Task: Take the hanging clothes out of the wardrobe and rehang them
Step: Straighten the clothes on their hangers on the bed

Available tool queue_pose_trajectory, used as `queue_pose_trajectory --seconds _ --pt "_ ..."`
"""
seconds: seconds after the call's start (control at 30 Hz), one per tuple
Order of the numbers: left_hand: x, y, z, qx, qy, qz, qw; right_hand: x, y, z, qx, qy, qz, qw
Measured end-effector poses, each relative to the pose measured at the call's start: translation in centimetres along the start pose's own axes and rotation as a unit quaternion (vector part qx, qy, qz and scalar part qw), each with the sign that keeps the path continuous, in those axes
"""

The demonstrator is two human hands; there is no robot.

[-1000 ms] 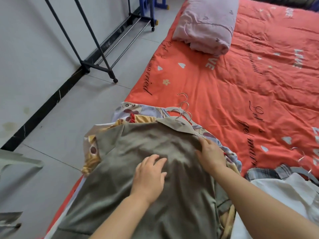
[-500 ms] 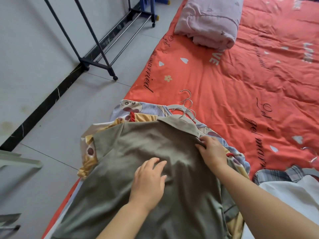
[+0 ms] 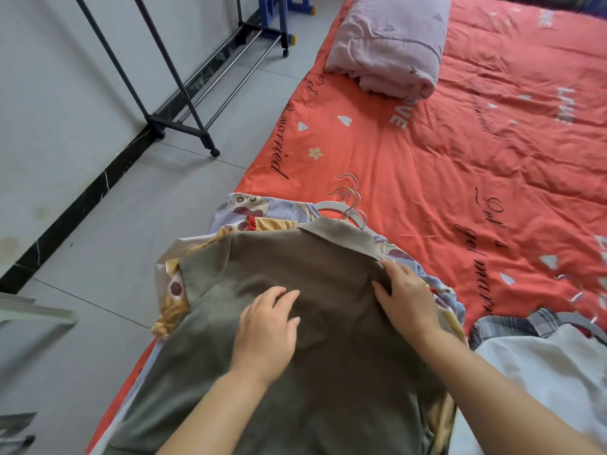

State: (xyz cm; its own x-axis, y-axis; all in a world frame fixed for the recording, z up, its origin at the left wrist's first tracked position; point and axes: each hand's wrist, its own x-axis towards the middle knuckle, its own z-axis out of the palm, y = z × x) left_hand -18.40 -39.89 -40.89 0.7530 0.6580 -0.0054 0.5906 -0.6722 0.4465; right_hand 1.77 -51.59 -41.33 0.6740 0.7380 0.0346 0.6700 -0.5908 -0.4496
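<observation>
Twice logged a released grip pressed flat on olive shirt (image 3: 279,257): left hand (image 3: 266,333) mid-back, right hand (image 3: 407,300) beside collar (image 3: 341,234).

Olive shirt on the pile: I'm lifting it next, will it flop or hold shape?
Probably floppy: the olive shirt creases under the left hand. Its shoulders may keep shape, since a hanger hook shows at the collar. Likely light, thin cloth.

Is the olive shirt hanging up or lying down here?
Lying down: the olive shirt is spread over a pile of clothes on the bed, left hand flat on it, right hand at its shoulder.
</observation>
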Motion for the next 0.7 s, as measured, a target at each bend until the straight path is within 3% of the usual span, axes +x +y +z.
queue_pose_trajectory --seconds 0.13,0.27,0.47,0.7 --pt "0.7 0.7 -3.4 -0.02 0.042 -0.014 0.999 -2.2 -2.3 -3.6 0.0 0.053 -0.074 0.996" --pt "1.1 2.1 -7.6 -0.015 0.062 0.001 0.998 -5.1 -5.3 -7.6 0.027 0.087 -0.088 0.992" --pt "0.3 3.7 -13.0 0.042 0.04 0.12 0.991 -11.2 -9.7 -14.8 0.045 0.097 -0.098 0.989" --pt "-3.1 8.5 -18.3 0.005 0.093 0.295 0.951 -19.0 -10.5 -22.6 0.053 0.12 -0.067 0.989"
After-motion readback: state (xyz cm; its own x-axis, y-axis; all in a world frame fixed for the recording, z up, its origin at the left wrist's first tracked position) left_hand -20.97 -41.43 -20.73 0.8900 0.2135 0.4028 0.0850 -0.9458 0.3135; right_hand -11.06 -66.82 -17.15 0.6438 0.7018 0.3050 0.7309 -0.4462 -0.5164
